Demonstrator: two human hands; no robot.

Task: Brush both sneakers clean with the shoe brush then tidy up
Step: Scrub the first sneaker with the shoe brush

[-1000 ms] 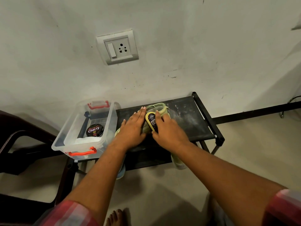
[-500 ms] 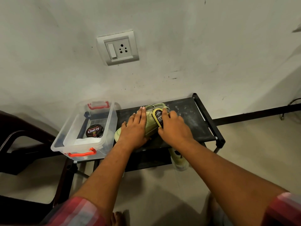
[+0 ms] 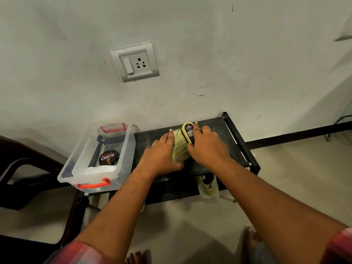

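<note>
Head view, going left to right: a clear box (image 3: 66, 174) sits at the left end of the rack (image 3: 146, 138), with a tin (image 3: 108, 157) inside it. Next comes my left hand (image 3: 162, 155). Its fingers lie flat on the left side of the sneaker (image 3: 179, 147) and press it down; they are not wrapped round it. The sneaker lies on top of the rack, and its long way runs from me to the wall (image 3: 190, 54). The brush (image 3: 188, 133) lies the same way on the shoe's right side, up at the far end by the wall. My right hand (image 3: 207, 147) has its fingers curled round the brush, so it is the nearer hand. I think the next stroke should pull back toward me, along the shoe. The other sneaker (image 3: 208, 189) waits lower down in the rack, to the right
</note>
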